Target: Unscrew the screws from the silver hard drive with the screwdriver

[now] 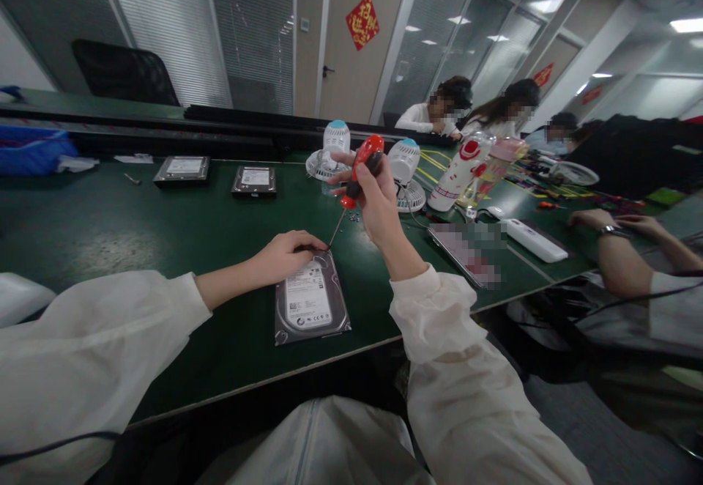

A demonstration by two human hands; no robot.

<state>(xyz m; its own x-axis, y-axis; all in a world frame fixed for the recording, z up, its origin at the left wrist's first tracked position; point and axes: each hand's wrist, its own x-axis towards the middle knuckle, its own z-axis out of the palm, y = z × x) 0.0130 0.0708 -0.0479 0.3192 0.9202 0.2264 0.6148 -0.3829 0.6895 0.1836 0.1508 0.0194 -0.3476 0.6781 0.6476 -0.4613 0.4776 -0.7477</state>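
A hard drive (314, 294) with a white label lies flat on the green table near its front edge. My left hand (288, 254) is closed over the far end of the drive, with fingers and thumb curved along its edge. My right hand (378, 195) grips a red and black screwdriver (359, 170) by its handle, some fingers stretched out. The screwdriver is tilted, and its shaft runs down to the drive's far right corner, beside my left fingertips. The exact contact of the tip is too small to make out. Several small screws (354, 217) lie just beyond the drive.
Two more hard drives, one (184, 168) and another (254, 181), lie farther back. A blue bin (34, 149) stands far left. Two small white fans, a bottle (458, 173), a phone (464, 254) and a white power strip (535, 240) occupy the right. Other people sit there; one person's hands (609, 225) rest nearby.
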